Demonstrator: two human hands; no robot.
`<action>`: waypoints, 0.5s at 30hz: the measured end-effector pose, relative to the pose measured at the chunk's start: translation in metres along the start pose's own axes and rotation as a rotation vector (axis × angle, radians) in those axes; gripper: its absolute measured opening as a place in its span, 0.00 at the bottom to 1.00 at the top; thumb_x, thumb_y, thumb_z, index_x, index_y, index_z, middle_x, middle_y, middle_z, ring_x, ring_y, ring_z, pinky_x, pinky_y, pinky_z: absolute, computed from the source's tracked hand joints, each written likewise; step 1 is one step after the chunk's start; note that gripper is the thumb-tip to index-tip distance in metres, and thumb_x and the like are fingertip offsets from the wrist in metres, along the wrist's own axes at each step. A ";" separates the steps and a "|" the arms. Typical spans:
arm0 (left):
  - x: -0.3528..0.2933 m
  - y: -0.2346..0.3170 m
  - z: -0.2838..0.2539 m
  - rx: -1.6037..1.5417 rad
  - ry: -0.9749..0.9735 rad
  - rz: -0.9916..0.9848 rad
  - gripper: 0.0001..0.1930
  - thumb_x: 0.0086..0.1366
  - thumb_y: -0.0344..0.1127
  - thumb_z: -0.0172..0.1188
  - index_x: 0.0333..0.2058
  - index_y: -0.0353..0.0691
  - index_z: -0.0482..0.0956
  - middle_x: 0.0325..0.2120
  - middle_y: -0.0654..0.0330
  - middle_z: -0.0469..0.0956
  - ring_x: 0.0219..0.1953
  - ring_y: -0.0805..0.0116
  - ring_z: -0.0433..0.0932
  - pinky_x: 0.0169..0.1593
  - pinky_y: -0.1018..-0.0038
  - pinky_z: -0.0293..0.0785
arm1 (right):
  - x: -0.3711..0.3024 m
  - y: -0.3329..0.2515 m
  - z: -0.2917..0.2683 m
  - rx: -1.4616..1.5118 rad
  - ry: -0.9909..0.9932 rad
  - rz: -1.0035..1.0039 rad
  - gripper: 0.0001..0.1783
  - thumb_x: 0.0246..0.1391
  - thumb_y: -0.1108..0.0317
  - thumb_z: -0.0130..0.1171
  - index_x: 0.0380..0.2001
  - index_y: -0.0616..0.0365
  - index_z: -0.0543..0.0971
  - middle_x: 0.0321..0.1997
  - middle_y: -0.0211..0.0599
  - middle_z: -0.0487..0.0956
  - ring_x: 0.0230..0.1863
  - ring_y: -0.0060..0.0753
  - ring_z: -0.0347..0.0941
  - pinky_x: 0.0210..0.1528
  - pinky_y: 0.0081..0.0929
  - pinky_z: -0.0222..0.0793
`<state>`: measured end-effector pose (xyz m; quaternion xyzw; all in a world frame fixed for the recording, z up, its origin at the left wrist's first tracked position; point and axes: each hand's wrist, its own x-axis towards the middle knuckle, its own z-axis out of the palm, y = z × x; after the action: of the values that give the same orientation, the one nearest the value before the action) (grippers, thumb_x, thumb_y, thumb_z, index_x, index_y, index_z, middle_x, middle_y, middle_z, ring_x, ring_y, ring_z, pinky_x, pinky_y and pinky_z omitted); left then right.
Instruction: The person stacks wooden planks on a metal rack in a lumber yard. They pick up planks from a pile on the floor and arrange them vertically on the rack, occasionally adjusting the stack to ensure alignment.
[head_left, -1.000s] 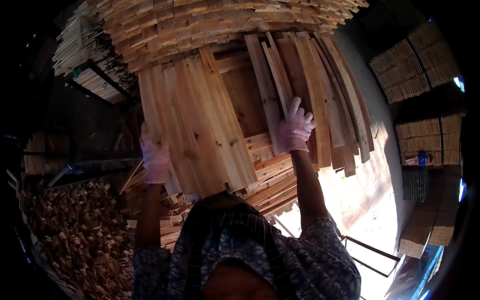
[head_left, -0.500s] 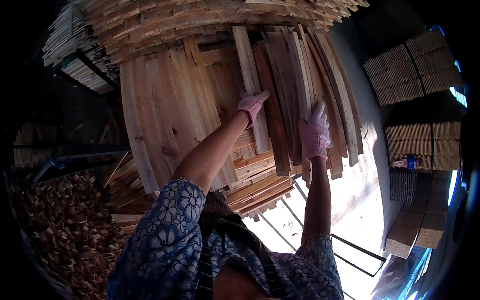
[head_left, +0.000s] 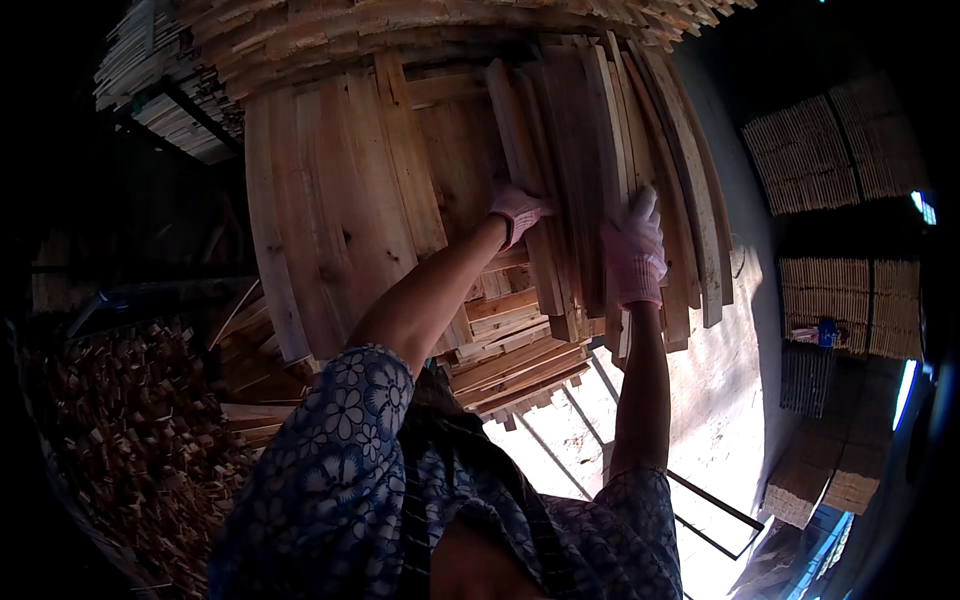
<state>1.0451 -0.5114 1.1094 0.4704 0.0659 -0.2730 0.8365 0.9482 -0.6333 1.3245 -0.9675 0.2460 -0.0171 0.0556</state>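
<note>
Left hand (head_left: pixel 520 212): a pale pinkish glove is worn; the fingers are bent toward the right and the thumb side is set at the left edge, so that a narrow plank (head_left: pixel 513 130) is clasped across its width.
Right hand (head_left: pixel 636 250): a like glove is worn; the palm is laid over a pale plank (head_left: pixel 608 115), with one finger stretched up along the wood and the others lightly bent; whether the wood is gripped or only pressed cannot be told, as the underside of the hand is hidden.
Space between hands: the two are held apart, the left slightly higher in view, with darker planks (head_left: pixel 572 170) lying between them.
Narrow plank: it is laid lengthwise away from the body, to the right of a recessed board (head_left: pixel 455 150) and close against the darker planks.
Pale plank: it is set among the long planks at the right side of the pile.
Left of the pile: wide boards (head_left: pixel 335 200) are laid side by side, touched by neither hand.
Below the planks: crosswise timber (head_left: pixel 515 370) is seen in layers.
Far end: a tall stack of boards (head_left: pixel 420 35) is raised behind the pile.
Lower left: a heap of wood pieces (head_left: pixel 140 440) is gathered.
Right side: bundled slats (head_left: pixel 800 155) are stacked in shadow, beyond a brightly lit floor (head_left: pixel 715 400).
</note>
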 end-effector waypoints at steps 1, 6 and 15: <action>-0.010 0.011 0.002 0.014 -0.009 -0.041 0.22 0.54 0.33 0.76 0.44 0.28 0.79 0.37 0.52 0.83 0.39 0.64 0.82 0.42 0.72 0.78 | 0.000 0.006 0.003 -0.004 -0.017 0.026 0.50 0.51 0.54 0.65 0.72 0.48 0.50 0.62 0.60 0.71 0.59 0.64 0.73 0.55 0.56 0.73; -0.070 0.064 0.027 0.476 0.367 -0.097 0.25 0.57 0.32 0.68 0.50 0.30 0.69 0.45 0.52 0.77 0.44 0.65 0.79 0.43 0.71 0.77 | -0.002 0.012 0.008 0.012 0.034 -0.009 0.48 0.50 0.53 0.66 0.70 0.50 0.53 0.59 0.58 0.73 0.57 0.64 0.74 0.53 0.54 0.75; -0.077 0.074 0.013 0.988 0.899 -0.068 0.52 0.56 0.51 0.71 0.67 0.33 0.48 0.54 0.44 0.67 0.53 0.47 0.75 0.52 0.54 0.76 | 0.002 0.026 0.027 -0.018 0.098 -0.107 0.50 0.50 0.55 0.67 0.71 0.52 0.51 0.61 0.58 0.71 0.56 0.64 0.73 0.53 0.53 0.76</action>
<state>1.0166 -0.4612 1.2004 0.8639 0.2902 -0.0747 0.4047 0.9389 -0.6539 1.2945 -0.9778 0.1963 -0.0651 0.0340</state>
